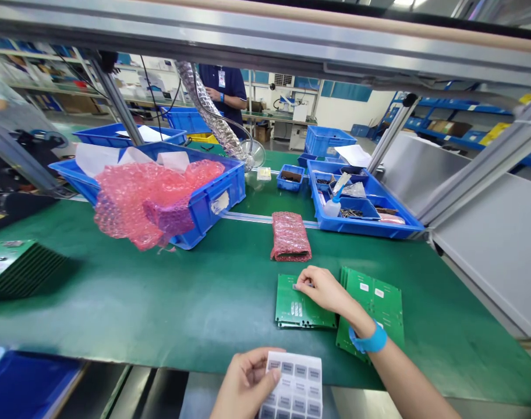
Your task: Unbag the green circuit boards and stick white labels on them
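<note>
A workshop with shelving and metal framing surrounds a smooth green worktop (182,308). The largest thing on it is a glossy blue plastic crate (222,201), crumpled pink bubble wrap (138,198) spilling over its rim; across from it sits a shallow blue tray (365,230) of small parts. A stack of bare green circuit boards (388,302), thin, flat and square-cornered, lies to the right, fanned slightly. Just beside it, nearer the middle, is the circuit board pile (307,314) being worked on; these boards should be light, stiff and rather slick, best taken by opposite edges, since flexing or scraping could harm them. Behind it rests a puffy, wrinkled bubble-wrapped parcel (290,235). The left hand (245,384) is clamped, thumb on top, on the left side of a white label sheet (294,387), probably thin and bendy, easily creased. The right hand (324,288) has its fingertips pinched on what looks like a small grey label (296,286), likely flimsy and sticky, against the top board.
</note>
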### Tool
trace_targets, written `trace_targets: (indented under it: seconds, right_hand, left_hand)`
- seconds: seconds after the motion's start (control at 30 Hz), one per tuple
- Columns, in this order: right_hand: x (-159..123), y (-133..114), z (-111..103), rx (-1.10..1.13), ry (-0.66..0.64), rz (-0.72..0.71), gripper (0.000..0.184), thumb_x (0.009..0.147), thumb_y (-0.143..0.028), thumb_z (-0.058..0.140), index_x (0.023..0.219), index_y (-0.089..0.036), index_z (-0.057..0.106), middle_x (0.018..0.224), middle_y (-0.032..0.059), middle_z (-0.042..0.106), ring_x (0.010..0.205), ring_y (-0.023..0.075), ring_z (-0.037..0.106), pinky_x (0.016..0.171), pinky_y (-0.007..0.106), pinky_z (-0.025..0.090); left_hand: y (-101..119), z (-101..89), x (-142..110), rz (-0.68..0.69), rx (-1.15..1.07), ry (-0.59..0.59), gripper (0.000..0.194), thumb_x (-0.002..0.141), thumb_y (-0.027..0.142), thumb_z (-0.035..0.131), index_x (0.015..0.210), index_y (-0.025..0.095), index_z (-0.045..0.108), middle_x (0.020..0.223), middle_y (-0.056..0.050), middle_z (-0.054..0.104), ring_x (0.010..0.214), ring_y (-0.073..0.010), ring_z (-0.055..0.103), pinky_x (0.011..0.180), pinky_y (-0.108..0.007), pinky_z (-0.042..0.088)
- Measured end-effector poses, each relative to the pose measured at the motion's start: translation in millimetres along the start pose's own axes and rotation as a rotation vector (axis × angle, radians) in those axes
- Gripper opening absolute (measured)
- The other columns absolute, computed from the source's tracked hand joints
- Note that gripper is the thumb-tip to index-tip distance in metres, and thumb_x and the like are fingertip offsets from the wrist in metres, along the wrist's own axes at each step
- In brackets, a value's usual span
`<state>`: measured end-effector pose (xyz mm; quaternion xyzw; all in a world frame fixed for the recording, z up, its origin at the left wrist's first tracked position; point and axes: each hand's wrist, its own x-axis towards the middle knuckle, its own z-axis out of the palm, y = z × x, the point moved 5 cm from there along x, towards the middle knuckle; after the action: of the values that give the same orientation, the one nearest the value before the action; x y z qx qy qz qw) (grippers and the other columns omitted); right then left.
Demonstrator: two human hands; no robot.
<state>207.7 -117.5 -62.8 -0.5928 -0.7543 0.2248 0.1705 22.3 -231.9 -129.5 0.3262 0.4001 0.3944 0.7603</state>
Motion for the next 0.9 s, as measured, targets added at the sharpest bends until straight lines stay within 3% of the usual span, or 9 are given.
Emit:
trace_targets:
  seconds: [0.1,0.2,0.3,0.4,0.57,0.73,0.8,0.9]
  right_hand:
    - [-3,-5,3,-0.058,0.034,0.015,0.011,0.079,-0.015,0.065,0.069,-0.017,0.063,0.072,0.0028,0.057,0.075,0.0195,0.054,0.069,0.031,0.039]
    - [-6,-5,-6,-0.068,0.085,0.031,0.007,0.077,-0.017,0.069,0.082,-0.018,0.064,0.08,0.004,0.055,0.085,0.0225,0.052,0.075,0.034,0.038]
    - [-7,5,-19,0.017,0.056,0.037,0.016,0.08,-0.017,0.063,0.096,-0.017,0.059,0.08,0.0014,0.057,0.075,0.0169,0.053,0.069,0.03,0.041]
    - [-6,18,-25,0.135,-0.037,0.02,0.008,0.084,-0.014,0.053,0.091,-0.017,0.057,0.072,-0.0016,0.058,0.062,0.0114,0.052,0.058,0.023,0.042]
    - [-6,22,-17,0.219,-0.088,-0.019,0.01,0.082,-0.011,0.051,0.089,-0.017,0.053,0.072,-0.0019,0.059,0.066,0.0109,0.056,0.06,0.021,0.044]
    - [-8,13,-8,0.144,-0.042,-0.037,0.018,0.077,-0.005,0.053,0.088,-0.019,0.052,0.068,-0.0041,0.06,0.062,0.0119,0.055,0.063,0.024,0.044]
    - [-12,11,-10,0.087,0.02,-0.034,0.023,0.076,-0.003,0.053,0.093,-0.019,0.053,0.08,0.0003,0.062,0.076,0.0162,0.057,0.075,0.031,0.046]
    - [-21,8,-15,0.03,0.111,-0.064,0.039,0.08,-0.009,0.057,0.116,-0.018,0.049,0.122,0.0118,0.053,0.115,0.0242,0.047,0.097,0.044,0.039]
  left_hand:
    - [1,-0.5,1,0.001,0.014,-0.017,0.039,0.065,0.038,0.084,0.09,0.01,0.073,0.075,-0.01,0.077,0.067,-0.0186,0.071,0.064,-0.025,0.053]
    - [3,-0.4,0,-0.001,0.047,-0.034,0.037,0.066,0.037,0.083,0.091,0.01,0.073,0.075,-0.01,0.077,0.067,-0.018,0.07,0.064,-0.024,0.053]
    - [5,-0.2,-1,-0.014,0.053,-0.045,0.038,0.066,0.038,0.083,0.091,0.011,0.073,0.075,-0.01,0.077,0.069,-0.0182,0.07,0.065,-0.025,0.052]
    - [5,-0.1,-3,-0.032,0.064,-0.05,0.04,0.066,0.04,0.082,0.092,0.011,0.073,0.076,-0.01,0.077,0.071,-0.0189,0.07,0.067,-0.026,0.052]
    - [3,1.6,-4,-0.067,0.098,-0.065,0.043,0.066,0.043,0.081,0.092,0.011,0.072,0.079,-0.012,0.077,0.072,-0.021,0.07,0.066,-0.028,0.053]
    - [1,1.7,-4,-0.072,0.116,-0.067,0.046,0.064,0.047,0.081,0.093,0.011,0.072,0.081,-0.013,0.077,0.072,-0.0221,0.071,0.066,-0.028,0.053]
    - [1,1.3,-4,-0.073,0.123,-0.067,0.047,0.064,0.047,0.081,0.092,0.011,0.072,0.08,-0.013,0.077,0.072,-0.0224,0.07,0.066,-0.028,0.052]
    - [2,1.1,-5,-0.067,0.113,-0.06,0.046,0.063,0.046,0.082,0.092,0.011,0.072,0.08,-0.013,0.077,0.072,-0.0223,0.07,0.066,-0.029,0.052]
